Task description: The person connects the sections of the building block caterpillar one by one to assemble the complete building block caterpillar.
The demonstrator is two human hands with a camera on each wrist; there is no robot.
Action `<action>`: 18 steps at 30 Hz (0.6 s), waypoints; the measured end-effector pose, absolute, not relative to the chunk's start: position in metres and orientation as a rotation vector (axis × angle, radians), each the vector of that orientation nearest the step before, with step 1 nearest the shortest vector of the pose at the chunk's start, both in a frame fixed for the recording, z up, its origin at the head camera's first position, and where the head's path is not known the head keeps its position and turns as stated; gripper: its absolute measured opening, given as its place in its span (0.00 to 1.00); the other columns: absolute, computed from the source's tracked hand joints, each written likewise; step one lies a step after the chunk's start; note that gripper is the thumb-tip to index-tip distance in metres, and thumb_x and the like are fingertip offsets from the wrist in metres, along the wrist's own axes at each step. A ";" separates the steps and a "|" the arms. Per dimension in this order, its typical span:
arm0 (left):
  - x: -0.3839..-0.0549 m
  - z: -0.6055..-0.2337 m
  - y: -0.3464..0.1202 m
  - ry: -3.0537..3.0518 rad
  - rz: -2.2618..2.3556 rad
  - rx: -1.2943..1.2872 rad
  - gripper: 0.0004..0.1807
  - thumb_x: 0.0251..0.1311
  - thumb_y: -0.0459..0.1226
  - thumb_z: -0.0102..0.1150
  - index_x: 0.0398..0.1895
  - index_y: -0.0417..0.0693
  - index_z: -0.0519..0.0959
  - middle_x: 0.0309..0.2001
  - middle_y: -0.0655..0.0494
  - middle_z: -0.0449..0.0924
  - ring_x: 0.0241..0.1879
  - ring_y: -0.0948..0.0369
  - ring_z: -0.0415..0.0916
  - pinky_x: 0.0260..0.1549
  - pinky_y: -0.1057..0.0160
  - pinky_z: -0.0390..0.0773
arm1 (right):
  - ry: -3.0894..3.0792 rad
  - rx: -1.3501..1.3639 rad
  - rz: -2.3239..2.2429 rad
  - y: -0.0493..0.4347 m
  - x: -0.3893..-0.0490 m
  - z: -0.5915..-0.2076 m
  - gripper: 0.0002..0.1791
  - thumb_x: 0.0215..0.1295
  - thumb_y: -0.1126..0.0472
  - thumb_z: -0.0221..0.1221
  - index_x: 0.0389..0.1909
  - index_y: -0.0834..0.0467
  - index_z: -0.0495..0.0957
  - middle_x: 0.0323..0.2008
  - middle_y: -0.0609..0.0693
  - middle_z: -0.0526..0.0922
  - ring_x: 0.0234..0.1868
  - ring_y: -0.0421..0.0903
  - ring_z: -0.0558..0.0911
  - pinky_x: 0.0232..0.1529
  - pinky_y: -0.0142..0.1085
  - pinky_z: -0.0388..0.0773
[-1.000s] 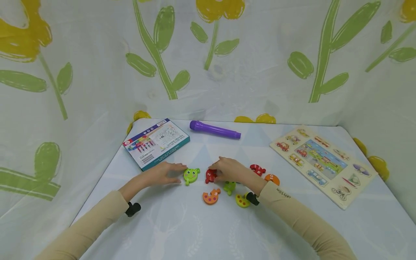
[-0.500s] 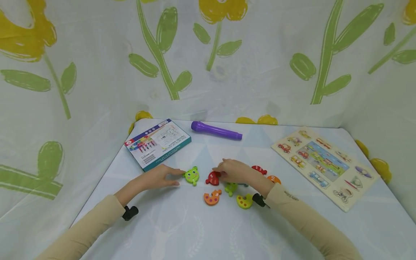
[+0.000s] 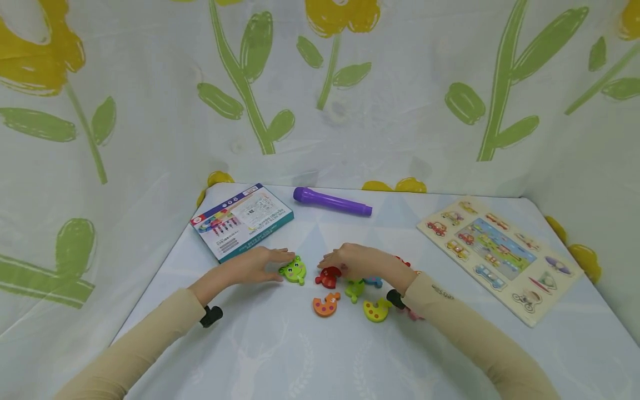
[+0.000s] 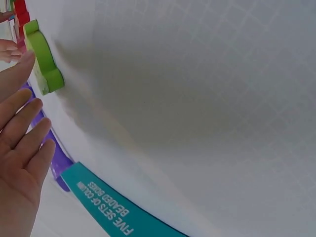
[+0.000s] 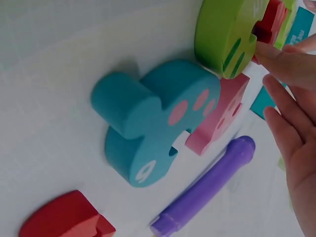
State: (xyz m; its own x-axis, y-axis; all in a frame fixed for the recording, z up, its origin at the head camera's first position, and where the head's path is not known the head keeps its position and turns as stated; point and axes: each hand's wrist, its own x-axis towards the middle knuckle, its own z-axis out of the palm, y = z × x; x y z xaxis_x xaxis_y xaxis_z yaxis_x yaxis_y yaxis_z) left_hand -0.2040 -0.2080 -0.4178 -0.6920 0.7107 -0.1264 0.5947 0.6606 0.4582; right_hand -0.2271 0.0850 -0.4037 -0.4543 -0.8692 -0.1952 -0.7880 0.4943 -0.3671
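My left hand (image 3: 250,266) is beside a green smiling-face puzzle piece (image 3: 295,271), its thumb and fingers apart around the piece's left side. In the left wrist view the fingers are extended, with a fingertip overlapping the green piece (image 4: 47,61). My right hand (image 3: 357,261) pinches a small red puzzle piece (image 3: 328,279) between thumb and fingertips, low over the table. The right wrist view has the thumb at the red piece's (image 5: 270,22) edge, partly behind a lime-green piece (image 5: 222,37). Orange (image 3: 324,307), yellow (image 3: 374,312) and green (image 3: 355,290) pieces lie close by.
A teal piece (image 5: 177,84) and a pink one (image 5: 222,113) lie under the right wrist. Behind the hands are a flat box (image 3: 245,216) and a purple toy microphone (image 3: 332,201). A wooden vehicle puzzle board (image 3: 500,255) lies at the right.
The left fingers have shifted around the green face piece, which has turned slightly. The red piece has turned under the right hand, and its number no longer shows.
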 end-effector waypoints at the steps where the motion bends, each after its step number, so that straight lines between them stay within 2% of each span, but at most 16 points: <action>1: -0.205 -0.418 -0.206 2.571 0.563 1.047 0.33 0.60 0.40 0.65 0.68 0.46 0.68 0.67 0.55 0.67 0.69 0.55 0.59 0.65 0.55 0.64 | 2.374 -1.385 -0.321 0.085 -0.229 -0.403 0.26 0.61 0.73 0.61 0.60 0.53 0.77 0.60 0.50 0.77 0.62 0.49 0.74 0.58 0.38 0.75; 7: -0.210 -0.423 -0.197 2.508 0.569 1.049 0.35 0.60 0.40 0.65 0.70 0.48 0.65 0.69 0.57 0.64 0.71 0.57 0.55 0.68 0.56 0.59 | 2.309 -1.415 -0.316 0.081 -0.235 -0.407 0.25 0.60 0.73 0.62 0.57 0.52 0.80 0.56 0.44 0.80 0.58 0.45 0.77 0.55 0.33 0.76; 10: -0.211 -0.425 -0.195 2.508 0.565 1.044 0.35 0.59 0.39 0.65 0.70 0.48 0.66 0.69 0.57 0.64 0.71 0.57 0.56 0.68 0.55 0.59 | 2.314 -1.423 -0.310 0.079 -0.235 -0.409 0.23 0.59 0.72 0.64 0.55 0.54 0.81 0.54 0.45 0.81 0.56 0.44 0.78 0.55 0.33 0.76; 15: -0.212 -0.423 -0.196 2.525 0.549 1.066 0.34 0.58 0.37 0.66 0.68 0.45 0.67 0.68 0.53 0.66 0.69 0.53 0.59 0.66 0.52 0.62 | 2.354 -1.415 -0.303 0.079 -0.236 -0.411 0.21 0.59 0.68 0.66 0.55 0.55 0.81 0.51 0.46 0.83 0.46 0.40 0.81 0.49 0.28 0.78; 18: -0.211 -0.421 -0.197 2.521 0.561 1.075 0.34 0.58 0.36 0.66 0.68 0.44 0.68 0.68 0.51 0.66 0.68 0.52 0.61 0.66 0.52 0.63 | 2.371 -1.432 -0.299 0.079 -0.236 -0.412 0.21 0.59 0.67 0.66 0.55 0.57 0.81 0.51 0.48 0.84 0.44 0.40 0.81 0.48 0.27 0.78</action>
